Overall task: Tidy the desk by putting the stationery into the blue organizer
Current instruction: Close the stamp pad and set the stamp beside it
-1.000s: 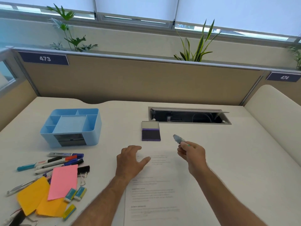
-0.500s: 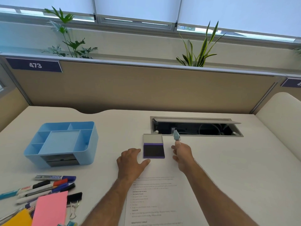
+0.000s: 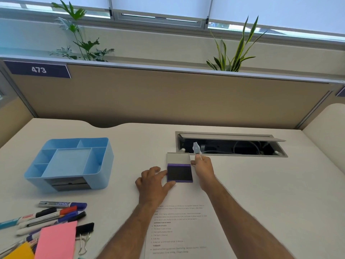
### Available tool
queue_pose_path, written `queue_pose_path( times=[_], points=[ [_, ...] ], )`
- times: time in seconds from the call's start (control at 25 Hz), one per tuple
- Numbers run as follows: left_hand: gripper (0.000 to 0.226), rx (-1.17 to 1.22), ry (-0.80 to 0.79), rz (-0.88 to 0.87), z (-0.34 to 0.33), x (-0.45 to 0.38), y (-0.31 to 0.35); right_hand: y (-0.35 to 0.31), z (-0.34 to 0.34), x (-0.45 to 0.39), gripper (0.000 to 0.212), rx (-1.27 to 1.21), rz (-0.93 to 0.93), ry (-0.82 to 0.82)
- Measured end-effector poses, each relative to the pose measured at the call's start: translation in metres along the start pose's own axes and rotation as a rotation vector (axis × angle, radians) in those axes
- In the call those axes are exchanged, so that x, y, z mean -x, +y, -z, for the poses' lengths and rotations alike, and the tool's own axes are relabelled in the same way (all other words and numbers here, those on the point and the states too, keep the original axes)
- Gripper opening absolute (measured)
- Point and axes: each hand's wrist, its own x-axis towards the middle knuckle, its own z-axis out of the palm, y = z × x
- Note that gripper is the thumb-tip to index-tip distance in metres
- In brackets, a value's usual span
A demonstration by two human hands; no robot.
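The organizer (image 3: 74, 161) sits empty; my left hand (image 3: 155, 182) spreads beside the ink pad (image 3: 180, 172), my right hand (image 3: 203, 169) pinches a stamp (image 3: 196, 148); the pens (image 3: 56, 214) wait.

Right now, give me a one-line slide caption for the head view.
Both hands at the open ink pad, right hand holding a small stamp; blue organizer still empty.

Beyond my fingers: tan partition (image 3: 168, 98), sign 473 (image 3: 38, 70), two plants (image 3: 233, 51), bright shaded windows (image 3: 160, 4) above.
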Motion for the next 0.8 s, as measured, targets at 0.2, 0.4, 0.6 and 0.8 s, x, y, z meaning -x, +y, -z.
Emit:
queue_pose_path(
  times=[0.2,0.4,0.6,0.8],
  points=[
    [0.051,-0.031,0.018,0.004,0.0,-0.002,0.001,0.005,0.0,-0.001,0.032,-0.039,-0.029,-0.012],
    [0.05,-0.045,0.012,0.003,0.001,-0.002,0.002,0.013,0.007,-0.001,0.031,-0.133,-0.064,-0.002],
    [0.049,-0.035,0.011,-0.016,0.003,0.001,0.002,0.025,0.017,0.001,0.024,-0.095,-0.026,-0.01],
    [0.091,-0.052,-0.078,-0.068,0.011,0.008,-0.008,0.032,0.018,0.021,0.017,0.133,0.153,0.01]
  ],
)
